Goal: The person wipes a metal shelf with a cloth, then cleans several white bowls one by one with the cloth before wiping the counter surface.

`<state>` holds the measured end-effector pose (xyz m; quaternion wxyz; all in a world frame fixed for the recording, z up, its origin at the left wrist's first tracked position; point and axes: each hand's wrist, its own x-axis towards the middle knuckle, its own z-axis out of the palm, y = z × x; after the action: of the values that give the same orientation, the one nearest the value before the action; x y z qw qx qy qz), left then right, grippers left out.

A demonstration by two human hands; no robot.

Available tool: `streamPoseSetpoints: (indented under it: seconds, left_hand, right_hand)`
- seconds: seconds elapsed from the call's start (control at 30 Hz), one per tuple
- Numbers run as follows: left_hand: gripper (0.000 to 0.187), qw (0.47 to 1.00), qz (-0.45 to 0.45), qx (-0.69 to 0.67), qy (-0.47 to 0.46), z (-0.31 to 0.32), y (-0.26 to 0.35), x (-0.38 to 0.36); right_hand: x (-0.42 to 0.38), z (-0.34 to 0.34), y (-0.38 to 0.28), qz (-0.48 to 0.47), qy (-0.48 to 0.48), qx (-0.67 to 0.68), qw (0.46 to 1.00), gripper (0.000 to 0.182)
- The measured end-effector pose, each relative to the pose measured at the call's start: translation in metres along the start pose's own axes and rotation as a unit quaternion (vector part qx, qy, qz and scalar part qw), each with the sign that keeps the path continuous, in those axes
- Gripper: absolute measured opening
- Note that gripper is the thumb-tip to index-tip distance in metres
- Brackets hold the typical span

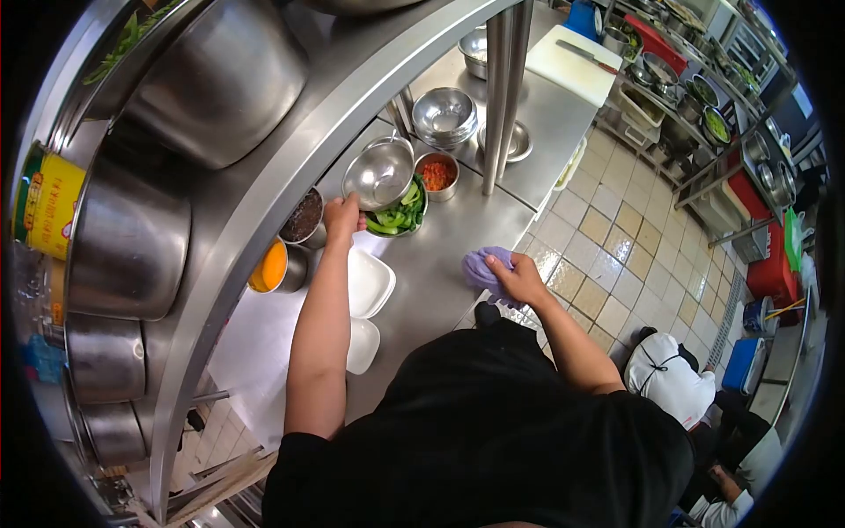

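Observation:
My left hand (343, 216) grips the near rim of a shiny metal bowl (380, 172), which is tilted above a container of green leafy vegetables (400, 211) and partly covers it. Bunched in my right hand (521, 280) is a purple cloth (484, 267), held over the counter's right edge. Close to the bowl stands a small metal pot of chopped red food (436, 174). Left of my left hand are a pot with dark contents (305, 217) and a pot with something orange (269, 267). White dishes (370, 283) lie beside my left forearm.
A steel shelf (264, 145) with large metal pots (216, 84) curves along the left. Stacked metal bowls (444, 116) stand behind a steel post (503, 106). Further back, a knife (585, 55) rests on a white cutting board (570, 75). A person in white (671, 378) is at right.

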<state>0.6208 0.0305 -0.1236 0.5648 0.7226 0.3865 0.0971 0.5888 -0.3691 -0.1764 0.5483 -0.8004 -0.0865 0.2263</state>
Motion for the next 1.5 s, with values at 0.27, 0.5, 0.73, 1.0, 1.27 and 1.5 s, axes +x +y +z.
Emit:
streamPoseSetpoints:
  seconds: [0.27,0.5,0.73,1.0,1.27,1.5]
  left_hand:
    - [0.054,0.993,0.05,-0.083,0.074,-0.049,-0.029,-0.053]
    - [0.061,0.883,-0.032,0.468,-0.012,-0.132,-0.141,-0.064]
    - [0.056,0.886,-0.049,0.462,-0.008,-0.127,-0.123,-0.085]
    - [0.024,0.938,0.078,0.321,0.1,-0.126,-0.115,-0.11]
    - [0.032,0.99,0.11,-0.034,0.078,-0.085,-0.078,-0.178]
    - [0.032,0.983,0.07,0.038,0.168,-0.117,-0.073,-0.207]
  right_hand:
    - [0.002,-0.003,-0.011,-0.018,-0.02,0.072,0.997,0.051]
    - [0.002,0.001,-0.041,0.042,-0.07,0.256,0.963,0.055]
    - [0.002,0.043,-0.075,0.096,-0.136,0.325,0.931,0.056]
    - [-0.002,0.072,-0.105,0.088,-0.178,0.363,0.91,0.061]
    - [0.017,0.141,-0.157,-0.411,-0.052,-0.268,0.87,0.043]
    - [-0.005,0.139,-0.155,-0.539,-0.227,-0.28,0.761,0.042]
